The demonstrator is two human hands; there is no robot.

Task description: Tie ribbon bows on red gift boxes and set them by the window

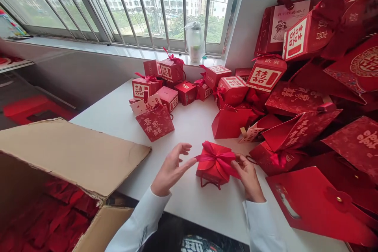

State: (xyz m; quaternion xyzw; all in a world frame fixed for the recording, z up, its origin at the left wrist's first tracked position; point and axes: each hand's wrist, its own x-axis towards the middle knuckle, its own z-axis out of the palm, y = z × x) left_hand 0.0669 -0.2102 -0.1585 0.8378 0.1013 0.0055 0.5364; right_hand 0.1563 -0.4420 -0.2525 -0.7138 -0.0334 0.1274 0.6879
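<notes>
Cardboard carton point(73, 153) nearest, at left, flap open over red packs. Just beyond, on white table point(191, 126), small red gift box point(212, 171) with ribbon point(217, 156) across its top. Left ribbon end pinched between thumb and forefinger of left hand point(169, 171), other fingers spread. Right end gripped by right hand point(249, 179). Farther right, heaped red bags point(310, 134). Farther back, small red boxes point(171, 86).
</notes>
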